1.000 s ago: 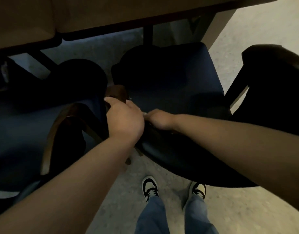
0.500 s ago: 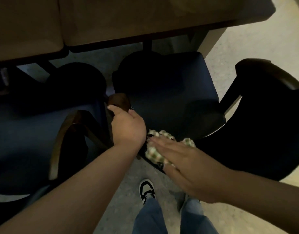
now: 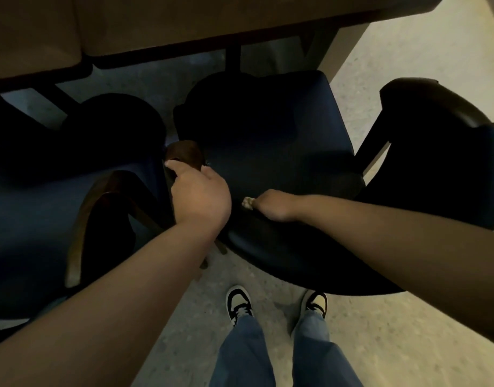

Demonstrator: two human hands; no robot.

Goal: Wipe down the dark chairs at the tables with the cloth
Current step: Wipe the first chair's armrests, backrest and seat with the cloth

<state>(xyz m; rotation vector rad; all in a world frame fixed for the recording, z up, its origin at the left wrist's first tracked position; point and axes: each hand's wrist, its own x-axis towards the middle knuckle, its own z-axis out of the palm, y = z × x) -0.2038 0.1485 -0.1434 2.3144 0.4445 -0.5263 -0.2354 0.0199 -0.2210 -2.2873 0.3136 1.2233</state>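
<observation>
Head cam, looking down at a dark chair (image 3: 268, 152) w/ navy seat, pulled partway out from under the tan surface (image 3: 184, 20). Left hand (image 3: 201, 196) curled round the brown wooden armrest end (image 3: 184, 155) on the chair's left side, fingers wrapped over the top, gripping it. Right hand (image 3: 271, 205) down on the seat near the back edge, knuckles up, fingers tucked under & bunched on the cloth (image 3: 248, 203). Only a small pale checked bit of cloth poking out by the fingertips, rest hidden under the hand. Cloth touching the seat, just beside the left hand, approx at the seat's rear-left corner. Curved chair back (image 3: 296, 263) close to the body, below both forearms. Second dark chair (image 3: 58, 219) to the left w/ wooden arm (image 3: 81, 227), third one (image 3: 449, 163) off to the right, turned at an angle. Black & white sneakers (image 3: 240, 303) and blue jeans (image 3: 245, 356) on the speckled floor (image 3: 407, 331) at the bottom. Pretty dim lighting, seat detail hard to make out.
</observation>
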